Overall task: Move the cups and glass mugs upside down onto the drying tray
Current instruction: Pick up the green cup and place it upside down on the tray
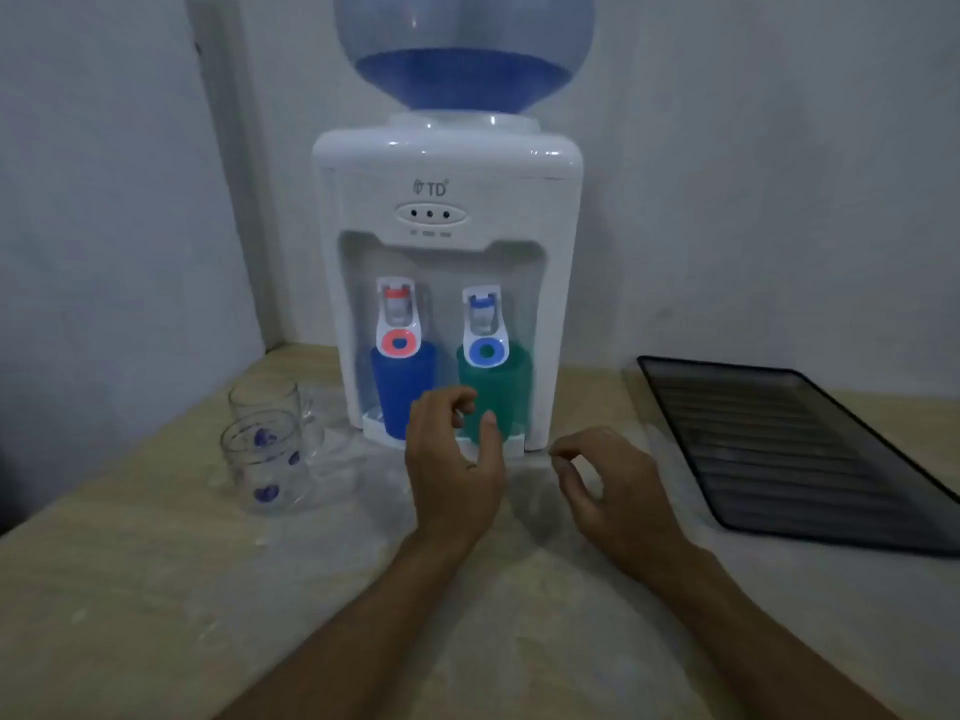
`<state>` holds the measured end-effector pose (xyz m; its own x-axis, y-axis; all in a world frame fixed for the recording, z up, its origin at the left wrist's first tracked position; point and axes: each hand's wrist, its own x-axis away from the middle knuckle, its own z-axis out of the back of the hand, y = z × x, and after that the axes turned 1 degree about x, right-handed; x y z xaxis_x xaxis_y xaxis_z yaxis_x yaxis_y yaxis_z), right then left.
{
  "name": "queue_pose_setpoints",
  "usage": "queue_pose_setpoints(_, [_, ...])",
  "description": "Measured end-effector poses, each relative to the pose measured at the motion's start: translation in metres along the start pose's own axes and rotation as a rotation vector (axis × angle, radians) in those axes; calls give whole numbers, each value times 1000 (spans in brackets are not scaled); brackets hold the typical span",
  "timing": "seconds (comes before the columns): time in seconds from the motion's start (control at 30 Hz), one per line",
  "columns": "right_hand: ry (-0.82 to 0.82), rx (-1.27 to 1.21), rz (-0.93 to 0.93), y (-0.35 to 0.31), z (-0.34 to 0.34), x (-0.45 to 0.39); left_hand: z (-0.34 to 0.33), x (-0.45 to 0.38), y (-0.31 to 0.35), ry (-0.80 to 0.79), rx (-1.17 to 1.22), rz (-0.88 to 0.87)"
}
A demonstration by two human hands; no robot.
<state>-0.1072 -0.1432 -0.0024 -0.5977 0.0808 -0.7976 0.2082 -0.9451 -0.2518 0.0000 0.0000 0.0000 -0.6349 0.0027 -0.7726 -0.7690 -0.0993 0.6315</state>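
Observation:
A blue cup [399, 389] and a green cup [501, 387] stand upright under the taps of a white water dispenser [447, 200]. Two clear glass mugs stand upright at the left: the near one [262, 462] has blue heart marks, the far one [267, 397] is plain. The dark ribbed drying tray [795, 449] lies at the right with nothing on it. My left hand [454, 462] hovers just in front of the two cups, fingers curled and apart, holding nothing. My right hand [610, 485] hovers over the table between the dispenser and the tray, also holding nothing.
The light wooden table [156, 589] meets a wall at the left and behind. A large blue water bottle [462, 49] sits on top of the dispenser. The red tap [397, 319] and blue tap [485, 330] overhang the cups' rims.

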Motion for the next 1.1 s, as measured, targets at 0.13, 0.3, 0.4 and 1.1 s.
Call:
queue_pose_setpoints(0.13, [-18, -3, -19, -1, 4, -1, -1, -4, 16, 1, 64, -20])
queue_pose_setpoints(0.3, [-29, -21, -41, 1, 3, 0, -14, -25, 21, 12, 99, -61])
queue_pose_setpoints(0.4, [-37, -28, -47, 4, 4, 2, -30, -22, 10, 0, 114, 50])
queue_pose_setpoints(1.1, [-148, -9, -98, 6, -2, 2, -38, -3, -2, -172, 116, 395])
